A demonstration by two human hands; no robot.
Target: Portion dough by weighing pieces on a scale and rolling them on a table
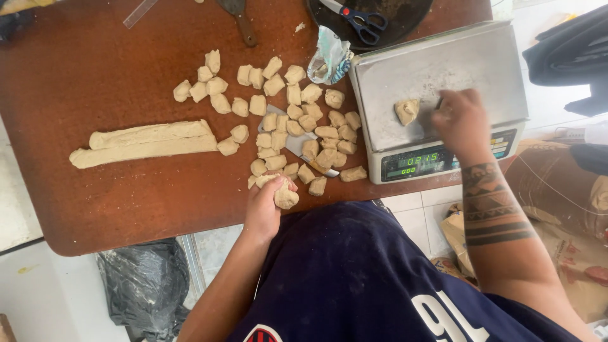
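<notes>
Left hand (263, 209) at near edge of brown worktop (95, 202), fingers curled around one dough lump (286, 198); lump sits at fingertips, sticking out on the right of the hand, just below the pile.

Right hand (462, 120) over steel pan of the digital scale (437, 82), knuckles up, fingers bent down onto the pan. Cannot tell whether anything is pinched under them. Single dough piece on scale (406, 111) lies just left of those fingers, close but apart.

Cut dough pile (297, 126) scattered mid-worktop, between the two hands; several pieces lie on top of a metal scraper blade (296, 144). Long dough strip (145, 142), uncut, lies left of pile, well apart from both hands.

Far edge: crumpled plastic wrapper (329, 60) touching scale's left corner, scissors (358, 18) with black handles in a dark round pan (392, 22), brush handle (244, 25). Black plastic bag (145, 285) on floor under worktop. Brown paper sacks (563, 215) to the right, beside right forearm.
</notes>
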